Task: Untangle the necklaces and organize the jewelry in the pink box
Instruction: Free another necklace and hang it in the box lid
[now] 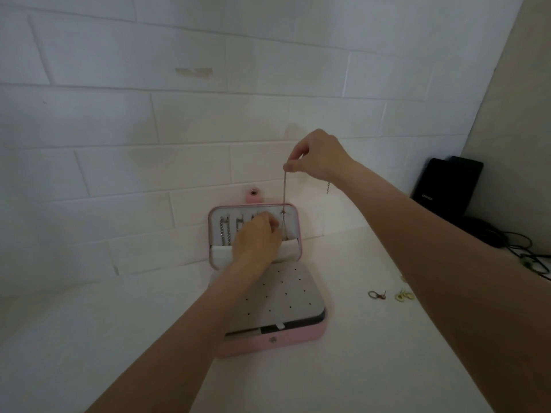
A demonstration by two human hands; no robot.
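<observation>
The right hand (316, 155) is pinching the top of a thin necklace (284, 192) between thumb and fingertip, holding it taut above the pink box (269, 342). The left hand (256, 238) is reaching into the box's raised lid (299, 231), its fingers curled at the lower end of that chain; it looks to be gripping or guiding it near a hook, though the exact contact is hidden behind the knuckles. Two other chains (225, 232) are already hanging inside the lid, to the left of the working hand. Below the lid, the box's perforated grey panel (286, 293) is lying flat and bare. To the right of the box, a small ring-shaped piece (376, 294) and pale green pieces (404, 295) are waiting on the white counter (357, 368); further right, dark cables (518, 244) are trailing.

The risk from here, as I judge it: the taut chain is hanging very near its neighbours, so any slack or sideways swing could snag them together again, and pulling too hard could slip it from the pinch or strain a link.
</observation>
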